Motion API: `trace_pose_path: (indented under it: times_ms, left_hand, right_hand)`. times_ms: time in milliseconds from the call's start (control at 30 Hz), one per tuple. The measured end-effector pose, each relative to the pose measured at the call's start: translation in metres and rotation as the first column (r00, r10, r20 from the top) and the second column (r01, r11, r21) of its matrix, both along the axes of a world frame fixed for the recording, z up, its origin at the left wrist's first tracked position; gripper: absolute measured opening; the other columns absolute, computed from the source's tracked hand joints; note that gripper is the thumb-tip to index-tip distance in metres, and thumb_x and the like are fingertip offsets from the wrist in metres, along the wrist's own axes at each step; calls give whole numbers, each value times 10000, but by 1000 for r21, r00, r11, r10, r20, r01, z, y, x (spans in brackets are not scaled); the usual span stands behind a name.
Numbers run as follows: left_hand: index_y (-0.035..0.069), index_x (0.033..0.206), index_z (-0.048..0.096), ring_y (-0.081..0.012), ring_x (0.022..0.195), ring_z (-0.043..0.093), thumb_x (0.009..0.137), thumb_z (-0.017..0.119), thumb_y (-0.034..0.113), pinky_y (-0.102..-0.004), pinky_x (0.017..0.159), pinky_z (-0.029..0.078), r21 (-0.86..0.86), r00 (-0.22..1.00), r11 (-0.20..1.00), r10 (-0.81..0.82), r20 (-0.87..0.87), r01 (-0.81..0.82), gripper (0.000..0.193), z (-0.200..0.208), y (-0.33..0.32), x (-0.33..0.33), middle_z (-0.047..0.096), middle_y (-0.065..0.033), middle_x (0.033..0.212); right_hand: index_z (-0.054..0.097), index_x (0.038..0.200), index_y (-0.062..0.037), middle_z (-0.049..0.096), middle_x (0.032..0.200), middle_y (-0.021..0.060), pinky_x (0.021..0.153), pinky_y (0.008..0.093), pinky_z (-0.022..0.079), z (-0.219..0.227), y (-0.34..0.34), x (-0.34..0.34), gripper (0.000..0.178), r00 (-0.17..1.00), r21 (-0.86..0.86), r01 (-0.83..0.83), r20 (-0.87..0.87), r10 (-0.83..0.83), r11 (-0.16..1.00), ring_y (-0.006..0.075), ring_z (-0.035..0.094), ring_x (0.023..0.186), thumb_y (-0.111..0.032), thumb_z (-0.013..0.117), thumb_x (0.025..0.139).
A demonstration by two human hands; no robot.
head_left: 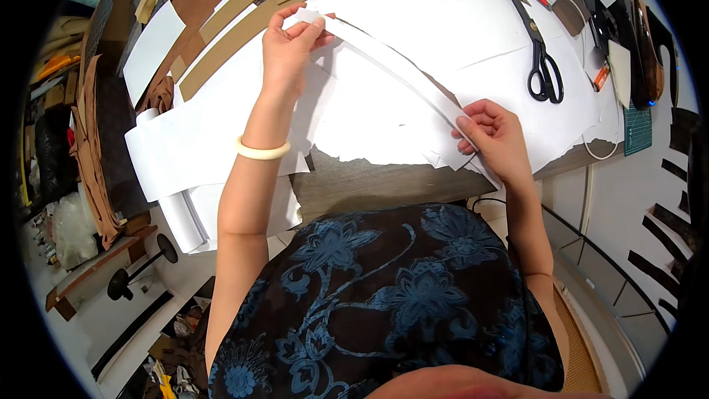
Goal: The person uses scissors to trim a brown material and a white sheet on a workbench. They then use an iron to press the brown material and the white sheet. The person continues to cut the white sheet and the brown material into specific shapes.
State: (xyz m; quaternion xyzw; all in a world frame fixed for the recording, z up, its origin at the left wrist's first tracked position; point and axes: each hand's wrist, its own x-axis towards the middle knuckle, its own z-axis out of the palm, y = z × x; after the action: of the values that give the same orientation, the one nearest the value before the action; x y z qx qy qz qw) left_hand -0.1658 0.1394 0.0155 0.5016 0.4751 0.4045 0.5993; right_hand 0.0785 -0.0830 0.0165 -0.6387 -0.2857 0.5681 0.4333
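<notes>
A long narrow white strip (pixel 399 66), which looks like paper, is stretched slantwise above the white sheets on the table. At its far left end my left hand (pixel 299 35) pinches it between thumb and fingers; a cream bangle (pixel 264 149) circles that wrist. My right hand (pixel 491 137) grips the near right end, close to the table's front edge. A thin brown edge shows along the strip's far side; whether it belongs to a second layer I cannot tell. The strip's tail hangs just past my right fingers.
Black-handled scissors (pixel 545 66) lie at the right on white paper (pixel 487 37). Brown card strips (pixel 244 48) curve across the far left. A paper roll (pixel 181 218) hangs over the left edge. Pens, tools and a green cutting mat (pixel 638 131) sit at the far right.
</notes>
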Motion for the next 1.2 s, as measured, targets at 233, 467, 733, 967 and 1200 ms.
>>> trace_pose_path:
  times_ms: [233, 467, 733, 967, 1200]
  left_hand:
    - [-1, 1015, 512, -171, 761, 690, 932, 654, 46, -288, 809, 592, 115, 996, 993, -10, 85, 0, 171, 35, 4, -8, 736, -173, 985]
    - [15, 940, 558, -192, 748, 705, 921, 688, 79, -327, 773, 619, 177, 994, 984, 13, 109, -33, 146, 60, 3, -11, 728, -167, 903]
    - [-20, 945, 630, -209, 775, 713, 929, 704, 112, -296, 728, 597, 147, 999, 989, 23, 27, -26, 152, 46, 17, -14, 691, -104, 824]
    - [12, 928, 707, -124, 660, 621, 874, 768, 150, -242, 634, 508, 25, 964, 999, -23, -266, 30, 160, 2, 34, -22, 696, -43, 823]
    - [3, 901, 696, -99, 624, 585, 867, 776, 153, -240, 581, 484, 34, 908, 998, -31, -417, 49, 174, -16, 43, -14, 659, -15, 764]
  right_hand:
    - [646, 1001, 3, 711, 805, 95, 536, 201, 490, 6, -7, 15, 172, 992, 35, 121, 14, -122, 992, 70, 615, 611, -149, 695, 939]
    - [641, 1027, 11, 720, 826, 88, 531, 194, 478, 2, -11, 21, 172, 985, 95, 168, -62, -163, 981, 65, 600, 599, -146, 665, 960]
    - [660, 943, -6, 702, 732, 66, 486, 182, 454, 2, -20, 25, 175, 985, -1, 174, -3, -174, 985, 61, 592, 540, -178, 687, 950]
    - [652, 899, -1, 681, 690, 59, 491, 189, 453, 0, -29, 10, 173, 993, -58, 119, 5, -119, 991, 64, 580, 533, -165, 669, 954]
    - [633, 882, 5, 660, 664, 51, 466, 188, 430, -2, -27, 9, 176, 994, -116, 107, 46, -102, 987, 54, 550, 500, -151, 657, 960]
